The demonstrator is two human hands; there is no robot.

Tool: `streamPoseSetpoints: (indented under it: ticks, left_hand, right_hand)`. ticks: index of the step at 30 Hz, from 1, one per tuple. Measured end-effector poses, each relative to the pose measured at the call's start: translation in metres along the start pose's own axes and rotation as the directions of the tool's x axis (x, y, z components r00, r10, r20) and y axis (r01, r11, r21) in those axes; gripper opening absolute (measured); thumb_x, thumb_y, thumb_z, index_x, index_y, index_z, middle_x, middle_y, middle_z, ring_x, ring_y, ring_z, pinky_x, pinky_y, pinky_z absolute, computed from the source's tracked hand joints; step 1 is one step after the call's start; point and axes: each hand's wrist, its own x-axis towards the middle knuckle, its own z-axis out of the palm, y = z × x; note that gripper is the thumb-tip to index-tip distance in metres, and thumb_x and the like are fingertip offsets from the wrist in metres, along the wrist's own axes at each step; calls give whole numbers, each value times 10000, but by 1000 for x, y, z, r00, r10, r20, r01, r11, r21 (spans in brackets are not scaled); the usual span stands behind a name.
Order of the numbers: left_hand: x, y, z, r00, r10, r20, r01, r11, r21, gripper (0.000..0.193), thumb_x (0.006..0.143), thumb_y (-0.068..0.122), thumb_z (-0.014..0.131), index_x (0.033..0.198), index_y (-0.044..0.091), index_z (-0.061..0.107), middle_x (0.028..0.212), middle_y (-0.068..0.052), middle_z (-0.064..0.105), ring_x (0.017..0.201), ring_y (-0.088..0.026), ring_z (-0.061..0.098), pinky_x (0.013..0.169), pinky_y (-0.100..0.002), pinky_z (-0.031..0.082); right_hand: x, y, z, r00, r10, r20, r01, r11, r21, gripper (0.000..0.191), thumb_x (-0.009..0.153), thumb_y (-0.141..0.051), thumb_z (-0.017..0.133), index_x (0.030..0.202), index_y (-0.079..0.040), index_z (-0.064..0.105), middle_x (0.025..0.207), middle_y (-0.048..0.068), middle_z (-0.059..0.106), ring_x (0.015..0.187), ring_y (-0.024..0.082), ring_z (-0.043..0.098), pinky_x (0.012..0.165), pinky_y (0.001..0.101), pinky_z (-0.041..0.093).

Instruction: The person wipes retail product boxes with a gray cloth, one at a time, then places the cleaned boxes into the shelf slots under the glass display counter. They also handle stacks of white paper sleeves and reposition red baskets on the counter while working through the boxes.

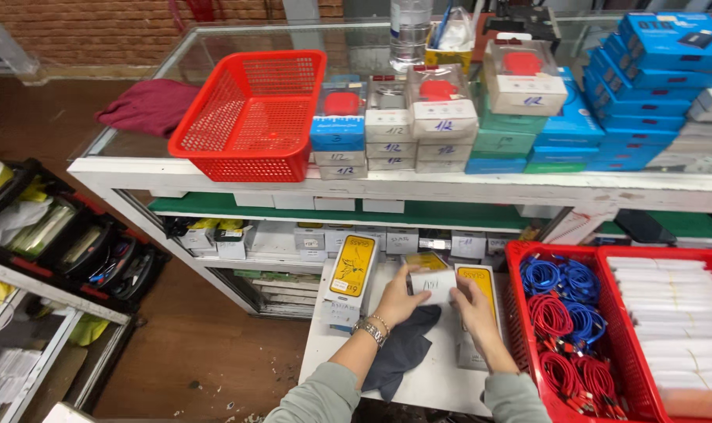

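lower centre of the frame: left hand (pixel 399 296) and right hand (pixel 472 301) are both clamped on a small white box (pixel 436 285), steadied from each side over the white table (pixel 442 384). a dark cloth (pixel 403 352) lies beneath the left wrist within easy reach — yellow flat packs (pixel 352 266) propped just left, red basket of cables (pixel 567 329) at right.

white box (pixel 434 283): matt cardboard | dark cloth (pixel 403 352): soft fabric | red basket (pixel 250 117): glossy plastic mesh | counter (pixel 215 66): smooth glass
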Motion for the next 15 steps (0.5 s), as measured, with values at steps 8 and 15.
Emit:
streamPoseSetpoints:
  ticks: [8,15]
  left_hand:
    - [-50,-39,10,994,-105,33,96,976,195,580,871,148,762,1365,96,462,1198,-205,694,1169,-386,655,972,-440,527]
    - [-40,-38,24,953,290,-90,-247,914,322,449,838,195,814,1195,49,585,1294,-270,597,1251,-471,543,1015,-510,449]
  right_hand:
    - [-38,36,-1,971,-118,-209,-138,439,-888,988,728,-518,819,1532,-234,320,1582,249,233,1358,448,373,1012,563,431]
    - [-39,30,-14,955,-59,-291,-211,557,-804,1025,741,-451,795,1594,-235,269,1588,294,233,1321,492,417,1041,577,435]
